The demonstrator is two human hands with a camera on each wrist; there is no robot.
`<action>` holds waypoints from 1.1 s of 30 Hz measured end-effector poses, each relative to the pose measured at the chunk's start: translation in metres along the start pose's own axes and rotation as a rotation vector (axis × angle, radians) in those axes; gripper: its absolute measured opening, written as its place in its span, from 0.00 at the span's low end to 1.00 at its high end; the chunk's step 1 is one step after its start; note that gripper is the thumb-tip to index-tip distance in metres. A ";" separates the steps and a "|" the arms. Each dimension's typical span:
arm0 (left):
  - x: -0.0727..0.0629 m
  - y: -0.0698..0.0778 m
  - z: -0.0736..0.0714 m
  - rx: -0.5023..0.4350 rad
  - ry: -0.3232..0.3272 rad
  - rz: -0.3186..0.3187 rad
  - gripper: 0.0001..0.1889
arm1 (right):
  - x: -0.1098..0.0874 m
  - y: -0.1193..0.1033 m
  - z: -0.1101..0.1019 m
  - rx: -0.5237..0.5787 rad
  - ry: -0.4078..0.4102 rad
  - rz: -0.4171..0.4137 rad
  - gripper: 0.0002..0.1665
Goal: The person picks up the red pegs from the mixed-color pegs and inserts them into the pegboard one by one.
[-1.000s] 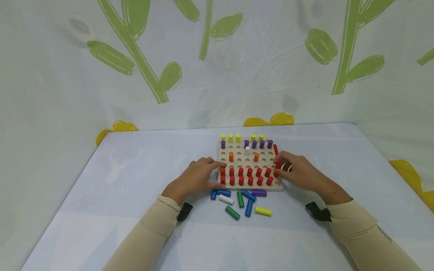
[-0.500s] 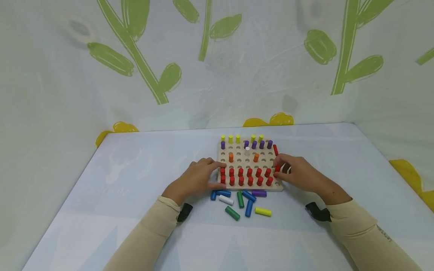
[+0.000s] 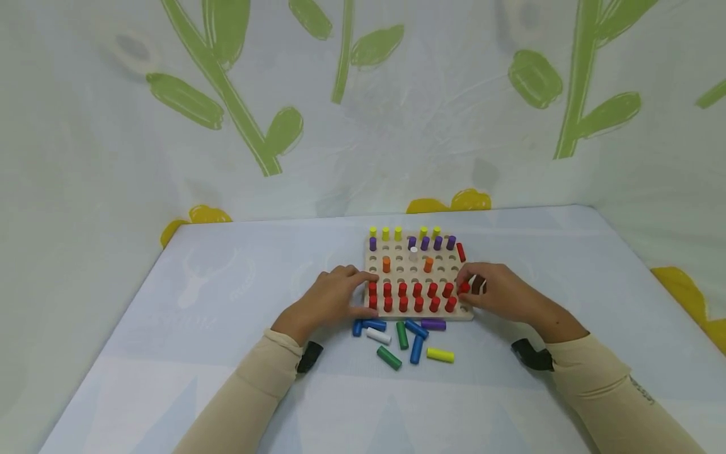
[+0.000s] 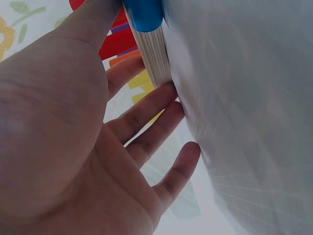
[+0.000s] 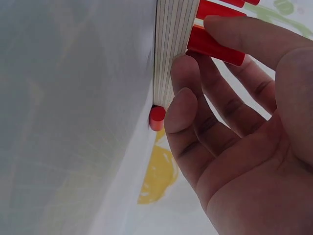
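Observation:
A wooden pegboard lies on the table with upright pegs in rows. My right hand pinches a red peg between thumb and fingers. That peg stands at the right end of the second red row from the front; in the right wrist view the red peg juts from the board's face. My left hand rests against the board's left edge, index finger on top and thumb by the front-left red peg. Its other fingers extend loosely, as the left wrist view shows.
Loose pegs lie in front of the board: several blue pegs, green pegs, a white peg, a purple peg and a yellow peg. Another red peg lies beside the board's right edge. A patterned wall cloth stands behind.
My right hand has lowered the red peg from a slanted pose at the board's right edge to upright at the row's end. My left hand has stayed in place.

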State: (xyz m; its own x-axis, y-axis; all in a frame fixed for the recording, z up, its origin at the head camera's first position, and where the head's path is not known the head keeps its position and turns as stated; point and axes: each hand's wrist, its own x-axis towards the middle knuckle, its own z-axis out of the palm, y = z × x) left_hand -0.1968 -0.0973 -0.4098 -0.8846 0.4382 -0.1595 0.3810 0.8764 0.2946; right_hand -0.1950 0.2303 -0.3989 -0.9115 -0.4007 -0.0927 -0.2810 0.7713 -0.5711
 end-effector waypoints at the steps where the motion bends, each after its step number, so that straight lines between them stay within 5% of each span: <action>1: 0.000 0.000 0.000 -0.005 -0.005 -0.004 0.39 | 0.000 0.000 0.000 0.006 -0.006 -0.008 0.12; 16: 0.000 -0.003 0.008 -0.003 0.005 0.004 0.39 | 0.009 0.014 -0.015 -0.068 0.128 0.009 0.11; 33: -0.002 -0.002 0.002 -0.029 0.018 0.022 0.40 | 0.049 0.033 -0.029 -0.115 -0.043 0.174 0.27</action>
State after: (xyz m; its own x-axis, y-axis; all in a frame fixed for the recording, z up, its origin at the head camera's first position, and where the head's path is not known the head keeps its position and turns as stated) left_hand -0.1946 -0.0993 -0.4123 -0.8808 0.4538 -0.1355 0.3931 0.8601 0.3252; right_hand -0.2580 0.2503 -0.3986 -0.9365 -0.2747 -0.2178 -0.1546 0.8811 -0.4469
